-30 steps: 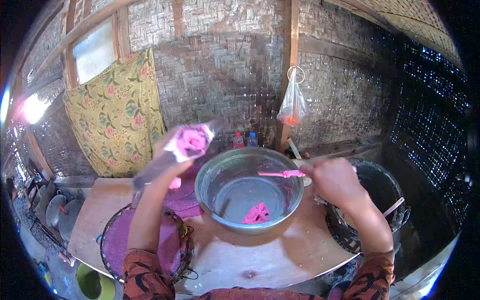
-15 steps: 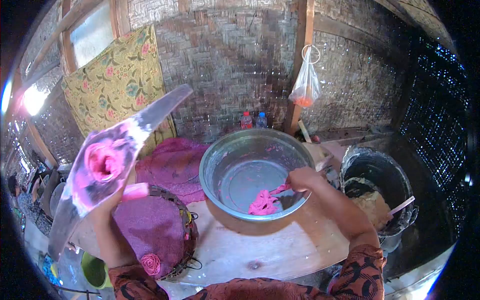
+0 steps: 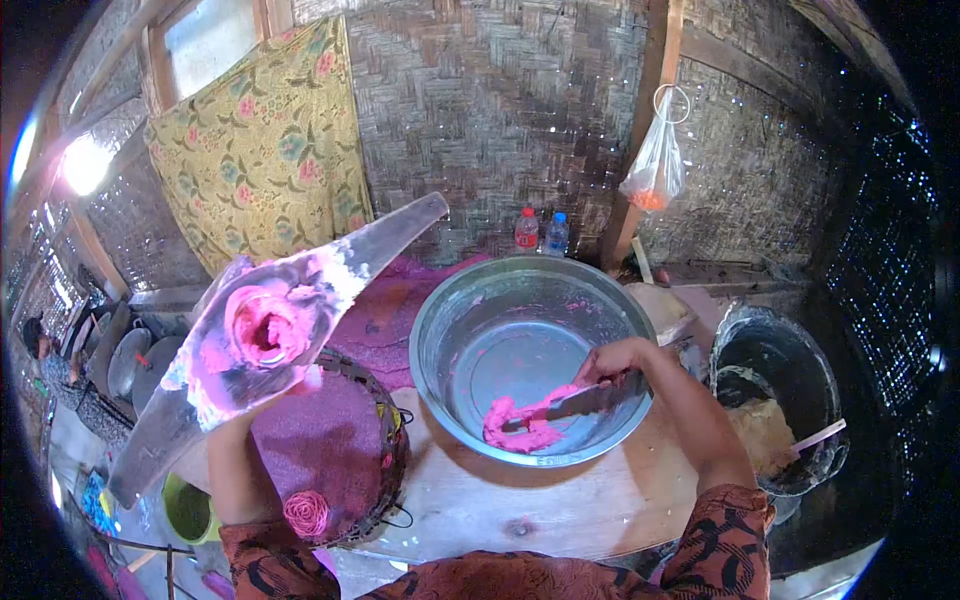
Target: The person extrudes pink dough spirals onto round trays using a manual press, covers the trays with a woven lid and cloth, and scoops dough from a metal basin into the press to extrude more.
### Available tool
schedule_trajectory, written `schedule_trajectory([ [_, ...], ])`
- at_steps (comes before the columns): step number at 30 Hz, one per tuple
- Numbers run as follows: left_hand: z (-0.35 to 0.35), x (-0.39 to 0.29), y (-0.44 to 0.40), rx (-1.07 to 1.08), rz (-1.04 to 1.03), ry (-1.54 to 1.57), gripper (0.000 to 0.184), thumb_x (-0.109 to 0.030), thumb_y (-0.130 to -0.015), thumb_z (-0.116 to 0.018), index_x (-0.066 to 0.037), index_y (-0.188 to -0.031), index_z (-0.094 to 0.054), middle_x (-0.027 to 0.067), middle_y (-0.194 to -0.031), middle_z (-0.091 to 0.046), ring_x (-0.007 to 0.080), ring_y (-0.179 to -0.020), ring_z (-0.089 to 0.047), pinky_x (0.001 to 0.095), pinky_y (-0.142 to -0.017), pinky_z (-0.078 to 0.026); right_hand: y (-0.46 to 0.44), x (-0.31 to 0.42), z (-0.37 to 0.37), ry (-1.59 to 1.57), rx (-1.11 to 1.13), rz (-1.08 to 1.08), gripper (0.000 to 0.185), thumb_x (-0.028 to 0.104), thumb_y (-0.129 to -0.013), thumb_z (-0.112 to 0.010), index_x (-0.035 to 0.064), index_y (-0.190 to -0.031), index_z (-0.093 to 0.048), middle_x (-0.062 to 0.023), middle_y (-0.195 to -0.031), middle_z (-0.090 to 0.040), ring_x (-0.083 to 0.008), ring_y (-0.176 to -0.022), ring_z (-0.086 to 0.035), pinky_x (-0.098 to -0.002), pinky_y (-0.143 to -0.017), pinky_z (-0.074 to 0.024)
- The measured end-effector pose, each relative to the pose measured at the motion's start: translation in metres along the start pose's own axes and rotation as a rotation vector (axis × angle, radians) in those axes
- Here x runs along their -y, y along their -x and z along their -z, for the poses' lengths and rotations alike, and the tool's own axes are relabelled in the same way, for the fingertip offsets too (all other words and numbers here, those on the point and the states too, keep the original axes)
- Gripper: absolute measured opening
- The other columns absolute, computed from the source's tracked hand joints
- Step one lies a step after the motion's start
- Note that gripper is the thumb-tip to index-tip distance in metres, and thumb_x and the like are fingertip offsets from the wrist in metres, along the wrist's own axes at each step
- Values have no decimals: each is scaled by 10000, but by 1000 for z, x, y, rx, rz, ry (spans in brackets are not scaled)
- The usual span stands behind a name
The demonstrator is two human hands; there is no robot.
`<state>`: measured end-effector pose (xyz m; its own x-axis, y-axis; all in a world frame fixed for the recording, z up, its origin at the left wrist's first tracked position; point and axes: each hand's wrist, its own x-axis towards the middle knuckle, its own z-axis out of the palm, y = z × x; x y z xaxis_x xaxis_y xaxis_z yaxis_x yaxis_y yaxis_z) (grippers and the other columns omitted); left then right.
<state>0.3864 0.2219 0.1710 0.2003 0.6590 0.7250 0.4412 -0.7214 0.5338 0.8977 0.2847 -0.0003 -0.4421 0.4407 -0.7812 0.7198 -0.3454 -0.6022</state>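
Note:
My left hand point(image 3: 236, 430) grips a dough press point(image 3: 205, 425) from below, a long board tapering to both ends with a round well full of pink dough. Its fingers are mostly behind the board. The press is tilted and smeared with dough. My right hand point(image 3: 613, 362) is closed round a flat spatula point(image 3: 582, 400), inside the right side of a large metal basin point(image 3: 428, 395). Soft pink dough point(image 3: 525, 428) clings to the blade and lies at the basin's near side. Below the press, a cloth-covered round basket point(image 3: 385, 455) carries a coiled pink dough nest point(image 3: 305, 513).
A black bucket point(image 3: 722, 335) with pale dough and a stick stands at the right. Two small bottles point(image 3: 527, 230) are behind the basin. A plastic bag point(image 3: 655, 165) hangs on a post. A green bucket point(image 3: 190, 505) sits lower left. Another person point(image 3: 70, 375) is at far left.
The view has shifted, so the surroundings appear farther right. In the basin, my right hand has turned the spatula, its blade now showing, and the pink dough is spread longer along it.

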Motion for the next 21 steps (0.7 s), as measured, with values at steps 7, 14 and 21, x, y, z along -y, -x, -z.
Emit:
schedule_trajectory([
  [7,-11,-58,-30,53,-108,-299,743,-406,-490,-858,-11,-1040,-552,78,-927,-600,193,-834,-597,292,-731,-488,22,18,-28,125,-199,213,320,318,-888,-575,148,-1156,-618,59,-629,-529,-36,-497,-404,-206,-432,-329],
  [14,-24,-45,-29,-33,-375,-282,598,-337,-604,-798,5,-1035,-563,82,-870,-596,202,-812,-591,280,-711,-495,98,43,-45,15,-322,370,311,180,-894,-573,116,-1198,-583,32,-697,-561,-48,-609,-463,-210,-552,-406],
  [21,-60,-22,-37,302,-197,-633,291,-242,-717,-652,-73,-947,-591,90,-948,-621,235,-855,-618,348,-722,-504,201,89,-82,342,-657,522,306,132,-866,-571,151,-1170,-607,-27,-741,-631,-118,-608,-545,-265,-563,-445],
])
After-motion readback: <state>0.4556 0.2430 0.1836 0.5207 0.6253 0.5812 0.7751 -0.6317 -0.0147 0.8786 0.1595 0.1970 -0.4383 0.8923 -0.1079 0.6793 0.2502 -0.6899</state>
